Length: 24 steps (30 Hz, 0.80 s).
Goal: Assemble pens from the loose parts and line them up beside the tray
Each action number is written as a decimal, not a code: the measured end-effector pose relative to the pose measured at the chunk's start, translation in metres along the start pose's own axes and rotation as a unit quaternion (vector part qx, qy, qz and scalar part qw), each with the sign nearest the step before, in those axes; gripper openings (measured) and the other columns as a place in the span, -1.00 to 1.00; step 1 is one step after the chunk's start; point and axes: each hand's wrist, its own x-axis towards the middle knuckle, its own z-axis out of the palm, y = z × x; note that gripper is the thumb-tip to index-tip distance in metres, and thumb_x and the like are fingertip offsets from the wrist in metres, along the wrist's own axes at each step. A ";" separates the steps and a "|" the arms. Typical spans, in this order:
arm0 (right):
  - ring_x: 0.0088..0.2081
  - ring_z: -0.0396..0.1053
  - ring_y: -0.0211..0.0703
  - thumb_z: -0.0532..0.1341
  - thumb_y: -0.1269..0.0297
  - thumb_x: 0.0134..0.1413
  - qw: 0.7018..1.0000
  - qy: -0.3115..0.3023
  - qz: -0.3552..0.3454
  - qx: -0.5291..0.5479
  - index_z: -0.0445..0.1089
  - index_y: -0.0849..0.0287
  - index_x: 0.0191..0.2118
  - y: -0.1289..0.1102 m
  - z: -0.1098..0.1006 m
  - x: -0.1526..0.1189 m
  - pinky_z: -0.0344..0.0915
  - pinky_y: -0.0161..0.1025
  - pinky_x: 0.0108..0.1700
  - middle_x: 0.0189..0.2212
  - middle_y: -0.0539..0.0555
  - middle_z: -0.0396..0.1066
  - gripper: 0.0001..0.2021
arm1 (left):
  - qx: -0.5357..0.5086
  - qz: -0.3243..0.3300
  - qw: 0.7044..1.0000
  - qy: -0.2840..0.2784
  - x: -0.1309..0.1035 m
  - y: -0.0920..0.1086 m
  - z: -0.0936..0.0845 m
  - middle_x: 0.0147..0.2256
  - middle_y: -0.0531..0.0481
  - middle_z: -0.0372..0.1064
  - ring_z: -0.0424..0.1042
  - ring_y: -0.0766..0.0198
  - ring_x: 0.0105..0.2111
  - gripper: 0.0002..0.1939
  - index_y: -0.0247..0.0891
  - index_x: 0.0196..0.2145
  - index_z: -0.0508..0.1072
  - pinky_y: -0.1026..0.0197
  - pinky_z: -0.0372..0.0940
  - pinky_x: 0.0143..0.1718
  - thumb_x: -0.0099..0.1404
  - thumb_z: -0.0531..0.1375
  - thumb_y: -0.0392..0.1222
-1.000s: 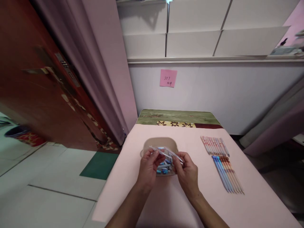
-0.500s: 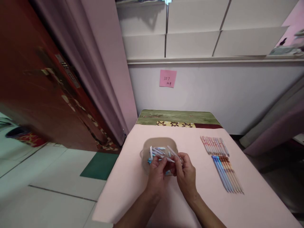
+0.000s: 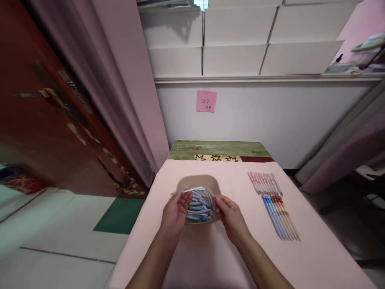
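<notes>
A beige plastic bin [image 3: 198, 178] on the pink table holds a loose pile of blue, teal and lilac pens [image 3: 198, 208]. My left hand [image 3: 175, 210] is at the bin's left side, palm turned up. Its thumb and fingers grip a slim whitish pen [image 3: 193, 189] that slants over the bin. At the right rim my right hand [image 3: 231, 214] pinches a pale, partly see-through pen [image 3: 211, 198], mostly blurred and partly covered by the fingertips.
To the right lie two rows of pens: pink-and-white pens [image 3: 264, 183] behind, blue pens [image 3: 275, 218] and brown-topped beige pens [image 3: 288, 220] in front. The pink tabletop [image 3: 234, 257] meets a green wood-patterned strip [image 3: 222, 147] near the wall. A red door [image 3: 60, 132] stands left.
My hands have moved apart from close together over the bin, the left going leftward with a pen. More of the pens in the bin now show. The view has shifted slightly.
</notes>
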 end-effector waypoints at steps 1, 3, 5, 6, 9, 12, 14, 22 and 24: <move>-0.57 0.25 -0.37 0.39 0.10 -0.16 1.000 0.003 0.011 0.016 0.46 0.22 -0.32 0.000 -0.001 0.001 0.21 -0.43 -0.53 -0.51 -0.01 0.43 -0.69 | 0.003 0.007 1.000 0.002 0.001 0.001 0.000 -0.44 -0.19 0.51 0.54 0.25 -0.43 -0.81 -0.41 -0.42 0.39 0.20 0.47 -0.28 0.30 0.04 -0.47; -0.49 0.34 -0.31 0.40 0.11 -0.18 1.000 0.005 0.014 0.027 0.48 0.22 -0.25 0.000 -0.002 0.004 0.33 -0.36 -0.42 -0.42 0.05 0.49 -0.64 | 0.012 0.029 1.000 0.001 0.002 0.002 -0.001 -0.44 -0.19 0.52 0.54 0.24 -0.42 -0.81 -0.39 -0.43 0.37 0.18 0.47 -0.28 0.30 0.03 -0.46; -0.46 0.39 -0.24 0.40 0.10 -0.19 1.000 0.008 -0.010 0.002 0.48 0.22 -0.23 0.000 -0.004 0.006 0.39 -0.27 -0.34 -0.39 0.08 0.51 -0.62 | 0.022 0.058 0.998 0.000 0.002 0.002 -0.001 -0.44 -0.18 0.52 0.54 0.23 -0.43 -0.82 -0.37 -0.44 0.35 0.17 0.47 -0.30 0.30 0.04 -0.46; -0.44 0.41 -0.22 0.39 0.09 -0.18 0.999 0.010 -0.031 -0.022 0.47 0.23 -0.22 -0.001 -0.005 0.006 0.40 -0.24 -0.32 -0.39 0.08 0.51 -0.61 | 0.027 0.072 0.997 0.000 0.002 0.003 -0.001 -0.44 -0.18 0.52 0.54 0.22 -0.43 -0.83 -0.37 -0.44 0.34 0.17 0.47 -0.30 0.29 0.05 -0.45; -0.41 0.42 -0.17 0.35 0.08 -0.10 0.988 0.023 -0.106 -0.106 0.44 0.22 -0.18 -0.001 -0.008 0.007 0.39 -0.22 -0.29 -0.44 0.06 0.50 -0.62 | 0.034 0.096 0.995 -0.002 0.003 0.003 -0.001 -0.43 -0.19 0.53 0.54 0.23 -0.44 -0.85 -0.36 -0.43 0.34 0.17 0.47 -0.31 0.29 0.06 -0.45; -0.47 0.37 -0.20 0.29 0.10 -0.02 0.964 0.037 -0.166 -0.203 0.42 0.20 -0.19 0.000 -0.012 0.007 0.34 -0.30 -0.39 -0.53 0.01 0.44 -0.68 | 0.035 0.093 0.995 -0.002 0.002 0.001 -0.001 -0.42 -0.18 0.53 0.54 0.23 -0.44 -0.85 -0.36 -0.42 0.35 0.16 0.47 -0.30 0.29 0.06 -0.44; -0.51 0.30 -0.25 0.28 0.14 -0.01 0.945 0.047 -0.190 -0.263 0.42 0.20 -0.21 0.000 -0.014 0.006 0.27 -0.34 -0.45 -0.54 0.00 0.41 -0.72 | 0.037 0.087 0.996 -0.003 0.002 0.000 -0.001 -0.41 -0.19 0.53 0.54 0.22 -0.43 -0.86 -0.36 -0.43 0.35 0.16 0.47 -0.30 0.28 0.07 -0.44; -0.51 0.27 -0.27 0.26 0.20 0.00 0.926 0.063 -0.220 -0.299 0.43 0.20 -0.22 -0.001 -0.016 0.007 0.21 -0.36 -0.48 -0.50 0.01 0.40 -0.77 | 0.035 0.091 0.995 -0.012 0.003 -0.001 0.000 -0.41 -0.20 0.53 0.54 0.23 -0.43 -0.85 -0.37 -0.44 0.37 0.17 0.46 -0.30 0.27 0.08 -0.45; -0.49 0.29 -0.26 0.26 0.19 -0.01 0.932 0.062 -0.215 -0.284 0.42 0.20 -0.22 -0.001 -0.016 0.007 0.22 -0.35 -0.46 -0.46 0.02 0.43 -0.76 | 0.036 0.096 0.995 -0.017 0.002 -0.001 0.001 -0.41 -0.21 0.53 0.54 0.23 -0.43 -0.86 -0.38 -0.43 0.37 0.18 0.46 -0.30 0.27 0.08 -0.44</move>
